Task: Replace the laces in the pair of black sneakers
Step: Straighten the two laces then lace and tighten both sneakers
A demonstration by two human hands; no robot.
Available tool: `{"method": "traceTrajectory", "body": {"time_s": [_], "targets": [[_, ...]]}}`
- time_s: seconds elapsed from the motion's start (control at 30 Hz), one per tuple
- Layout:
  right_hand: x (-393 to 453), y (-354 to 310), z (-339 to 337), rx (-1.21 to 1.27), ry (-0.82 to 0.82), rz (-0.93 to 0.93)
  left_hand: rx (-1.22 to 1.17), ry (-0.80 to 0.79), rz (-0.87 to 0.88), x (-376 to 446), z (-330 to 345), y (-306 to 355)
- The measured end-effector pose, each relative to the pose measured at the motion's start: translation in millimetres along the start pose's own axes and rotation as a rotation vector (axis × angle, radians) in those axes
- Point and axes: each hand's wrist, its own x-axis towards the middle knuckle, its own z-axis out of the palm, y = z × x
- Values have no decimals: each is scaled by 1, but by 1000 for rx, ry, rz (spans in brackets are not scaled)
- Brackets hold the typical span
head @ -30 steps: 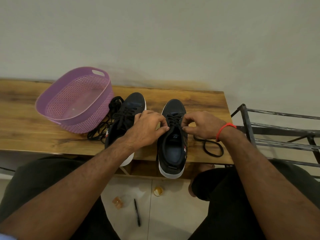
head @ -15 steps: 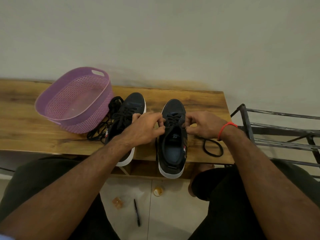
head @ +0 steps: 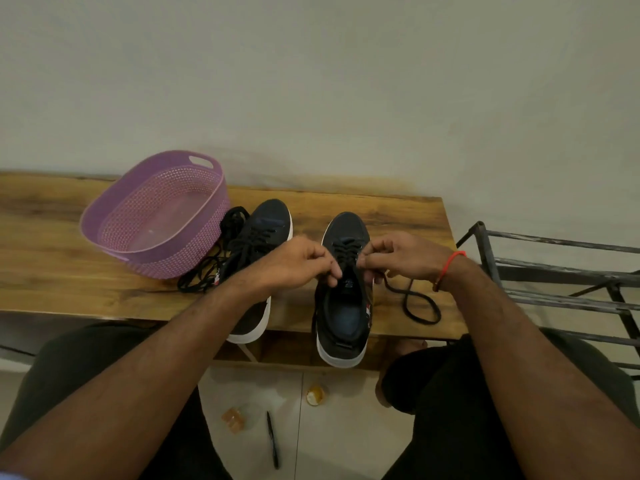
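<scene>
Two black sneakers with white soles stand on a wooden bench [head: 398, 216], toes toward the wall. Over the right sneaker [head: 344, 306], my left hand [head: 298, 261] and my right hand [head: 401, 258] each pinch the black lace [head: 346, 252] at the eyelets near the tongue. One free end of that lace [head: 420, 306] loops onto the bench to the right. The left sneaker [head: 263, 230] is partly covered by my left forearm. A loose pile of black laces [head: 214, 268] lies between it and the basket.
A purple plastic basket [head: 156, 216] sits at the bench's left, touching the lace pile. A metal rack [head: 554, 271] stands to the right of the bench. On the tiled floor below lie a pen [head: 273, 441] and small bits of debris. My knees frame the bottom.
Both hands have drawn closer together over the right sneaker's laces, moving slightly toward the tongue. The sneakers and basket have stayed where they were.
</scene>
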Motion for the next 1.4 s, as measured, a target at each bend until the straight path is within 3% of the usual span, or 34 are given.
{"method": "traceTrajectory", "body": {"time_s": [0.13, 0.2, 0.3, 0.5, 0.73, 0.93, 1.17, 1.27, 1.4], "targets": [[-16, -17, -9, 164, 79, -25, -181, -117, -93, -14, -15, 9], [-27, -27, -15, 314, 131, -51, -382, -136, -89, -22, -24, 14], [-45, -46, -23, 472, 169, -88, -654, -154, -49, -35, -33, 29], [-81, -105, -62, 625, 280, -180, -896, -133, 83, -62, -61, 91], [-116, -175, -115, 639, 385, -323, -908, -12, 246, -89, -108, 175], [-128, -207, -132, 466, 490, -400, -874, 137, 317, -101, -125, 223], [-121, -221, -131, 411, 818, -505, -516, 519, 321, -105, -125, 248], [-120, -228, -130, 421, 827, -533, -429, 663, 354, -100, -124, 255], [-116, -235, -124, 483, 811, -555, -438, 679, 413, -99, -122, 263]]}}
